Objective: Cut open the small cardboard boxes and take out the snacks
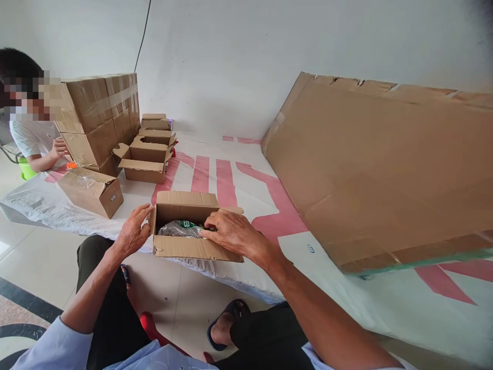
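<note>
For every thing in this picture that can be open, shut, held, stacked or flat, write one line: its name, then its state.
Small box: open, flaps up, a packet inside.
Packet: lying in the small box, under the fingers of the right hand.
Left hand: on the box's left side.
Right hand: reaching into the box.
Taped box: shut.
Row of boxes: open.
Big cartons: taped shut, stacked.
Cardboard sheet: flattened.

We see both forearms bare, reaching forward from light rolled sleeves. Our left hand (133, 230) sits open, fingers spread and slightly bent, palm turned inward to the right. Our right hand (231, 232) is palm down, wrist higher than the knuckles, fingers curled and pressing downward, thumb tucked toward the left.
</note>
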Action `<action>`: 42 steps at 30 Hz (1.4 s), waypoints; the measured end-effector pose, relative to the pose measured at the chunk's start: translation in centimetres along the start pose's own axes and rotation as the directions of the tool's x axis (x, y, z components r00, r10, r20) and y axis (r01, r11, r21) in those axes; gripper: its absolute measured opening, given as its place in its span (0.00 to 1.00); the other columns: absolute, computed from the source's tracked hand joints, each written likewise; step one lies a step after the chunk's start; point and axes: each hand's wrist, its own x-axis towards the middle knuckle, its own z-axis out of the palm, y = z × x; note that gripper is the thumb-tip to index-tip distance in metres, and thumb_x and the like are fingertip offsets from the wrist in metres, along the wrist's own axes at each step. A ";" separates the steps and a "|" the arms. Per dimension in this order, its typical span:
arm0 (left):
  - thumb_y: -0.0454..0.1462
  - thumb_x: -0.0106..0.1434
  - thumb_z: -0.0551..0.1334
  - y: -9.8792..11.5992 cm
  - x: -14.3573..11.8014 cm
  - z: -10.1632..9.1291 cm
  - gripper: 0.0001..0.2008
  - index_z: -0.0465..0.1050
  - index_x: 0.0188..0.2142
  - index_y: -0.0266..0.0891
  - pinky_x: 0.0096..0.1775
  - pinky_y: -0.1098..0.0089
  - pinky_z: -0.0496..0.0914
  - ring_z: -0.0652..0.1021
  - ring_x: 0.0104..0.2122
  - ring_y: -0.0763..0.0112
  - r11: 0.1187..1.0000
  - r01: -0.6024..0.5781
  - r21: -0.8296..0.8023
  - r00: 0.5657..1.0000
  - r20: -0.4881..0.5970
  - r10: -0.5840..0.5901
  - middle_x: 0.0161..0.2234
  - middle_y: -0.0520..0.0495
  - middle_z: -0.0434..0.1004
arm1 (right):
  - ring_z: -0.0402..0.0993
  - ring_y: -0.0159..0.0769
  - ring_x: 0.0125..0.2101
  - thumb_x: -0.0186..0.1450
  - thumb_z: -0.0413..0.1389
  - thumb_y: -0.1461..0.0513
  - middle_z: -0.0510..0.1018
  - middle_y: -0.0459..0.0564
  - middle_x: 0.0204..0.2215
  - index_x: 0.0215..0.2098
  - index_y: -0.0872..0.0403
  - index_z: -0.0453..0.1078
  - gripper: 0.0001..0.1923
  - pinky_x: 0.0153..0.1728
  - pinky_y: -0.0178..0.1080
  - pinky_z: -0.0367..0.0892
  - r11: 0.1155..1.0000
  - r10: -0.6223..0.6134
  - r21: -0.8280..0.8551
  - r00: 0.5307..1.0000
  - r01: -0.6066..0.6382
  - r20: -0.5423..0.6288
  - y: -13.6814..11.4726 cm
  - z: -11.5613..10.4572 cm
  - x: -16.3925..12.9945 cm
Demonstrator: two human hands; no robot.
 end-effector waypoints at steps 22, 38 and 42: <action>0.51 0.73 0.61 3.8 0.3 -2.0 0.31 0.66 0.69 0.39 0.66 0.46 0.64 0.67 0.71 0.45 0.953 -0.109 0.282 0.971 0.234 0.042 0.73 0.32 0.64 | 0.69 0.35 0.27 0.61 0.53 0.63 0.75 0.46 0.22 0.20 0.52 0.68 0.12 0.30 0.38 0.55 0.968 0.088 0.233 0.996 -0.088 0.010 -0.6 0.3 3.2; 0.52 0.58 0.76 9.8 3.6 -1.1 0.44 0.65 0.66 0.36 0.62 0.48 0.68 0.72 0.66 0.39 0.909 -0.134 0.394 0.971 0.237 0.041 0.65 0.29 0.73 | 0.55 0.29 0.21 0.56 0.56 0.70 0.65 0.43 0.18 0.16 0.52 0.58 0.15 0.25 0.40 0.48 0.990 0.096 -0.113 0.989 -0.083 0.116 -5.4 -10.0 4.3; 0.52 0.52 0.79 11.9 4.7 0.5 0.58 0.53 0.74 0.37 0.53 0.50 0.73 0.75 0.62 0.34 0.947 -0.068 0.314 0.975 0.221 -0.003 0.66 0.28 0.72 | 0.43 0.28 0.19 0.54 0.56 0.71 0.53 0.41 0.16 0.16 0.51 0.48 0.20 0.23 0.41 0.42 0.986 0.057 -0.159 0.995 -0.044 0.079 -7.0 -12.6 4.5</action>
